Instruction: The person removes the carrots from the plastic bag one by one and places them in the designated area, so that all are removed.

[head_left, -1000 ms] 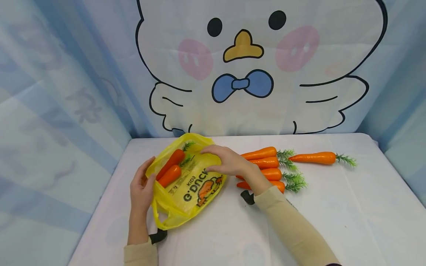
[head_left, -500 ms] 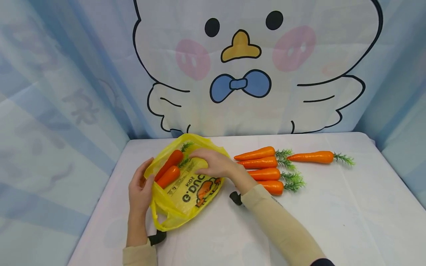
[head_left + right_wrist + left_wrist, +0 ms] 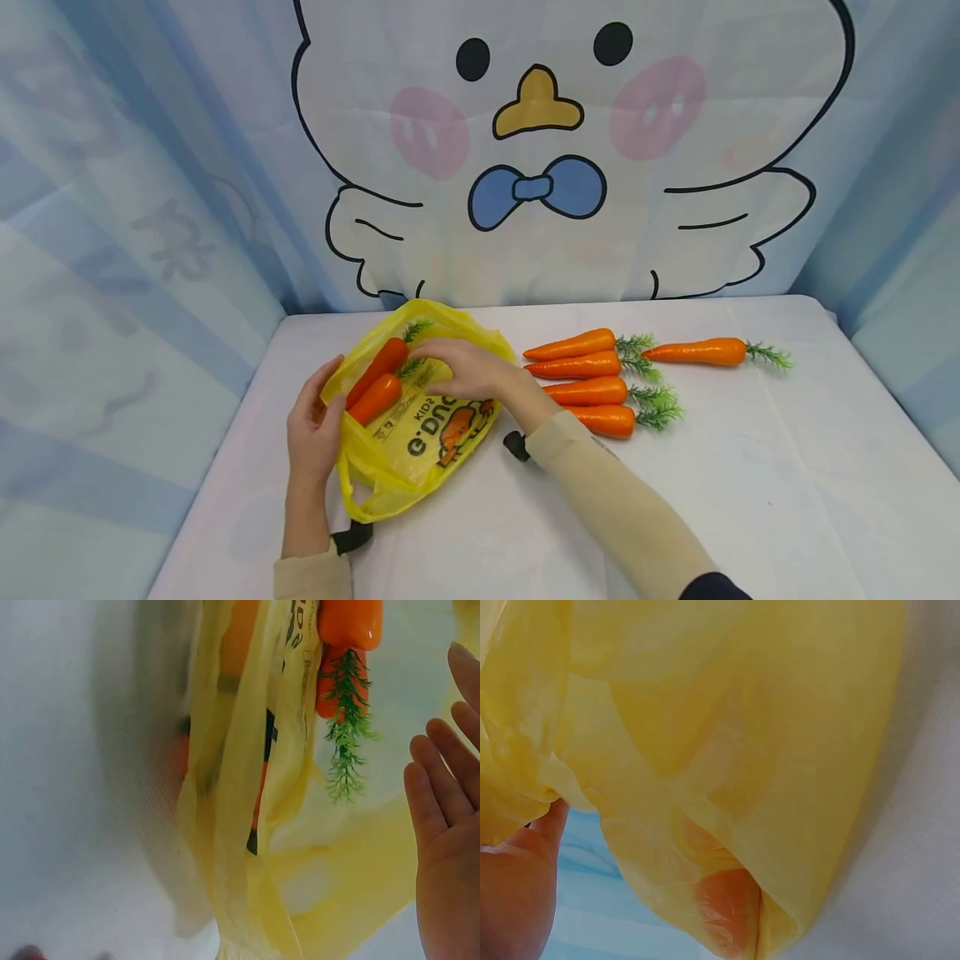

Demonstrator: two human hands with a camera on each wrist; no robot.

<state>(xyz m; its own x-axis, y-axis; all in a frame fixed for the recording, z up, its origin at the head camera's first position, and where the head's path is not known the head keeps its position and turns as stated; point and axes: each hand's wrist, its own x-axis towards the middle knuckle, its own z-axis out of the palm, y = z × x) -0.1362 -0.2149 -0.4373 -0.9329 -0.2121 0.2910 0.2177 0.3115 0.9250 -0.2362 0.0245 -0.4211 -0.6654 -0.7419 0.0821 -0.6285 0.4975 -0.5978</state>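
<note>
At the left edge of a white-covered bench (image 3: 720, 500), a person's left hand (image 3: 313, 437) grips the rim of a thin yellow plastic bag (image 3: 382, 487) printed with a duck, apparently to keep its mouth spread. The bag lies toward the bench's far left corner. Two glossy orange carrots (image 3: 377, 399) with feathery green tops rest side by side inside, near the gripped rim. The right hand (image 3: 467, 372), fingers extended and holding nothing visible, is at the bag's mouth beside those tops, perhaps to steady the opening. Right of it, four matching carrots (image 3: 592, 389) lie in a rough row, tops toward the bench's right edge, seemingly ranged within easy reach. A lone carrot (image 3: 697, 352) lies farthest right, near the far edge. The count: one bag, seven carrots, two inside and five out.
</note>
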